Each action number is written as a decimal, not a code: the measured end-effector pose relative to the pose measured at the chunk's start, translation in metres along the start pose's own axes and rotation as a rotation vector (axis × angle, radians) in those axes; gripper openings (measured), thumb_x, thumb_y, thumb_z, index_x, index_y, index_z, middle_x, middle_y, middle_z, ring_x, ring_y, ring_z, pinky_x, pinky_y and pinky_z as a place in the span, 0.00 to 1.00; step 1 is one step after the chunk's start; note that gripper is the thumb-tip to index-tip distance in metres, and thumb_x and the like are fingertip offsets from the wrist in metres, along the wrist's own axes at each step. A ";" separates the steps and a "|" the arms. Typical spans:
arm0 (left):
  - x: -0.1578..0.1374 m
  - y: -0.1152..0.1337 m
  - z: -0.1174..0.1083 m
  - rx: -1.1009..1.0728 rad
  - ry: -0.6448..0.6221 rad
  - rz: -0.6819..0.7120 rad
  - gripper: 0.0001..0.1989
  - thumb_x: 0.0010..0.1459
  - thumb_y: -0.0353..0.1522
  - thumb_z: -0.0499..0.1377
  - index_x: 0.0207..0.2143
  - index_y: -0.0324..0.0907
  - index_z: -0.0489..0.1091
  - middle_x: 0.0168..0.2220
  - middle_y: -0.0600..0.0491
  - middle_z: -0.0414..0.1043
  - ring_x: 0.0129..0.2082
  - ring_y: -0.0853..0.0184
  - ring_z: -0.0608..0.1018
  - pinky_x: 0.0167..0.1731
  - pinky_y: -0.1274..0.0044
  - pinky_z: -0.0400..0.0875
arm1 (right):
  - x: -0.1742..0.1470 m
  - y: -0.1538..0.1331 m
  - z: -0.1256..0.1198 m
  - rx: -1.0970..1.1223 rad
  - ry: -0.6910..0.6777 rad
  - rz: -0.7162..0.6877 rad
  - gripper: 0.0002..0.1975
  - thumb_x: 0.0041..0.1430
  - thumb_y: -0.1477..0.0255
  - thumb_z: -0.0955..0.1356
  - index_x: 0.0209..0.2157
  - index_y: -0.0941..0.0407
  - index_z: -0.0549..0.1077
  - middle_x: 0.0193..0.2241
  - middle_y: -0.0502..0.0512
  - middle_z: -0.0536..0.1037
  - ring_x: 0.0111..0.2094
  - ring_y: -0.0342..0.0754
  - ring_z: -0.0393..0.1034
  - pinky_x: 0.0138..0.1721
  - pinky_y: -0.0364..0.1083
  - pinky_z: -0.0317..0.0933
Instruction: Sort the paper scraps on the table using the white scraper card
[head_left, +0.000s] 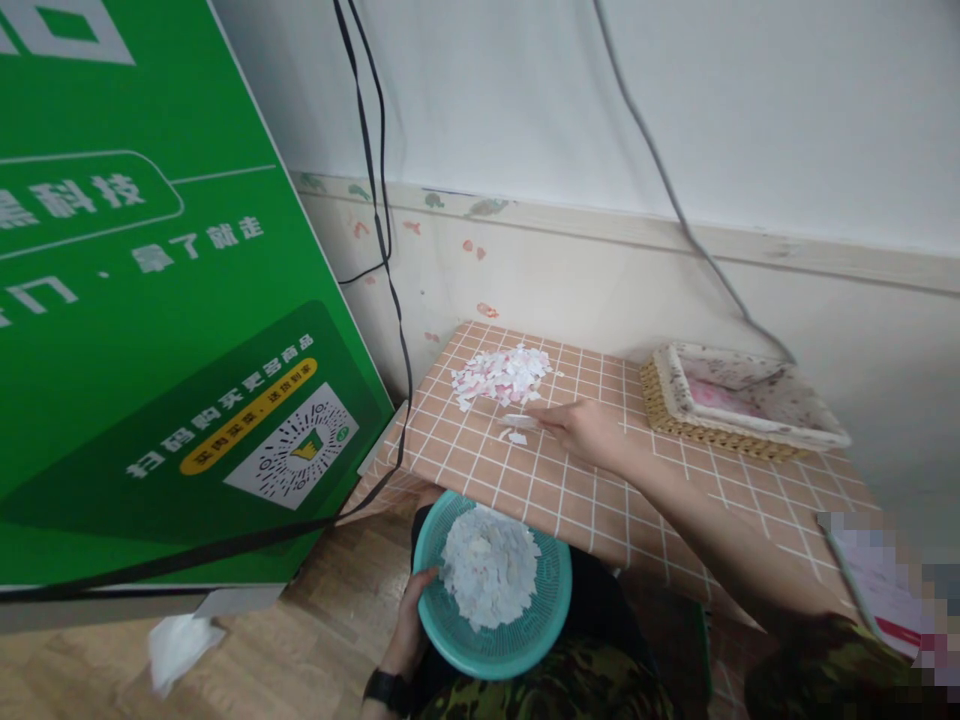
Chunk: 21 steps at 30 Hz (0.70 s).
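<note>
My left hand (410,612) is closed on the left rim of a teal plastic colander (553,610), with the thumb over the edge. White and pale grey paper scraps (491,568) lie heaped inside it, and the colander rests on my lap below the table edge. Over the tabletop, my right hand (581,428) pinches a flat white piece (519,421) whose exact kind I cannot make out. Just below that piece lies a small white scrap (517,438). Beyond my fingertips is a pile of torn white and pinkish paper scraps (504,375).
A wicker basket (651,395) with a floral cloth lining stands at the table's back right. The table (480,480) wears a brown checked cloth. On the left rises a green printed panel (187,330). A black cable (405,360) hangs before it; white plastic (180,645) lies on the floor.
</note>
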<state>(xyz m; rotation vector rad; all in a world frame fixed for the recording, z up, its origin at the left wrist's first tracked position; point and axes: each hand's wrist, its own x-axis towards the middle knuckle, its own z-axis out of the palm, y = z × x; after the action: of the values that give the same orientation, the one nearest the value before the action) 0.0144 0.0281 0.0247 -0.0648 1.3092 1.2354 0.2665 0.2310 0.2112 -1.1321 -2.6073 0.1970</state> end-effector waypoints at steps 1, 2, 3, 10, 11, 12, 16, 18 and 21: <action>0.001 0.000 -0.001 -0.003 -0.034 -0.013 0.16 0.38 0.36 0.64 0.31 0.35 0.76 0.25 0.47 0.78 0.29 0.53 0.78 0.34 0.62 0.70 | -0.006 -0.003 0.004 0.002 0.002 -0.008 0.18 0.61 0.71 0.61 0.51 0.50 0.71 0.33 0.53 0.80 0.28 0.43 0.72 0.29 0.42 0.57; 0.002 0.001 -0.003 -0.004 -0.070 -0.026 0.15 0.39 0.36 0.64 0.30 0.35 0.76 0.24 0.47 0.78 0.28 0.54 0.78 0.34 0.64 0.71 | -0.013 -0.007 0.006 -0.005 0.001 -0.017 0.18 0.61 0.72 0.61 0.51 0.50 0.71 0.32 0.53 0.80 0.28 0.43 0.71 0.29 0.41 0.57; 0.003 0.001 -0.004 -0.008 -0.104 -0.037 0.14 0.40 0.35 0.64 0.30 0.35 0.76 0.24 0.47 0.78 0.27 0.55 0.78 0.33 0.65 0.71 | -0.020 -0.010 0.008 -0.019 0.002 -0.025 0.18 0.61 0.72 0.61 0.52 0.51 0.70 0.30 0.53 0.80 0.27 0.43 0.71 0.28 0.41 0.57; 0.000 0.010 -0.002 -0.055 -0.153 -0.080 0.12 0.43 0.33 0.63 0.30 0.34 0.77 0.25 0.47 0.80 0.27 0.55 0.79 0.33 0.65 0.72 | -0.045 -0.023 0.010 -0.114 0.089 0.029 0.20 0.61 0.74 0.59 0.54 0.53 0.68 0.28 0.54 0.79 0.25 0.42 0.70 0.28 0.41 0.57; -0.001 0.011 0.000 -0.059 -0.162 -0.076 0.12 0.43 0.33 0.63 0.31 0.34 0.77 0.25 0.47 0.80 0.27 0.56 0.79 0.34 0.65 0.72 | -0.044 -0.024 0.011 -0.129 0.102 0.043 0.20 0.61 0.74 0.59 0.54 0.54 0.68 0.28 0.54 0.79 0.25 0.42 0.69 0.28 0.41 0.57; -0.001 0.013 0.000 -0.060 -0.167 -0.067 0.12 0.43 0.32 0.63 0.31 0.34 0.77 0.25 0.47 0.80 0.27 0.56 0.80 0.35 0.65 0.72 | -0.043 -0.025 0.012 -0.145 0.115 0.059 0.20 0.61 0.74 0.59 0.54 0.54 0.68 0.28 0.54 0.79 0.25 0.42 0.69 0.28 0.41 0.57; -0.005 0.017 0.002 -0.056 -0.162 -0.042 0.09 0.44 0.32 0.62 0.29 0.35 0.76 0.25 0.49 0.80 0.28 0.57 0.80 0.36 0.66 0.72 | -0.045 -0.028 0.010 -0.206 0.203 0.157 0.18 0.61 0.71 0.60 0.50 0.55 0.71 0.27 0.54 0.79 0.25 0.44 0.70 0.28 0.42 0.57; -0.007 0.019 0.002 -0.056 -0.162 -0.054 0.10 0.44 0.31 0.62 0.30 0.35 0.76 0.27 0.49 0.80 0.30 0.56 0.80 0.37 0.66 0.72 | -0.051 -0.028 0.007 -0.206 0.222 0.178 0.17 0.62 0.70 0.59 0.49 0.55 0.72 0.27 0.54 0.79 0.25 0.44 0.70 0.28 0.43 0.58; -0.009 0.020 0.002 -0.072 -0.175 -0.045 0.10 0.45 0.31 0.61 0.31 0.35 0.76 0.29 0.48 0.81 0.32 0.56 0.80 0.38 0.66 0.72 | -0.062 -0.030 0.004 -0.168 0.153 0.153 0.18 0.63 0.69 0.59 0.50 0.55 0.71 0.26 0.54 0.79 0.25 0.44 0.71 0.28 0.43 0.59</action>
<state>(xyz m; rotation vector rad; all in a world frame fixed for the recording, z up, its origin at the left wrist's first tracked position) 0.0036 0.0317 0.0438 -0.0363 1.1062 1.2216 0.2852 0.1651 0.2019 -1.3482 -2.4411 -0.0767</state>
